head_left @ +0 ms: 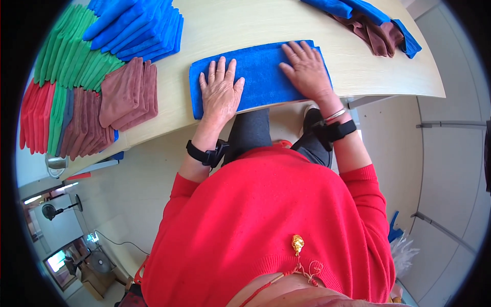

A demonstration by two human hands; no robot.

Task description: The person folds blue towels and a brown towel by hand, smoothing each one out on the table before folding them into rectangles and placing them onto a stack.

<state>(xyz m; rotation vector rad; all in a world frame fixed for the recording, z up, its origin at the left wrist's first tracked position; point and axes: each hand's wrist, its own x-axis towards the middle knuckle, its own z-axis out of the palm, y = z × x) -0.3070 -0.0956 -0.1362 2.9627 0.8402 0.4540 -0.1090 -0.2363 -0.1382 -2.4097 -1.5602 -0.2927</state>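
A folded blue towel (263, 77) lies flat along the table's near edge, right in front of me. My left hand (221, 91) rests palm down on its left part, fingers stretched out. On the towel's right end lies my right hand (308, 72), also flat with its fingers apart and slightly blurred. Neither hand grips anything. Both wrists wear black straps, and a bracelet circles the right one.
Stacks of folded blue towels (146, 30), green towels (76, 51), red towels (37, 115) and brown towels (130, 97) stand at the table's left. Crumpled blue and brown cloths (371, 30) lie at the far right of the pale wooden table (394, 77).
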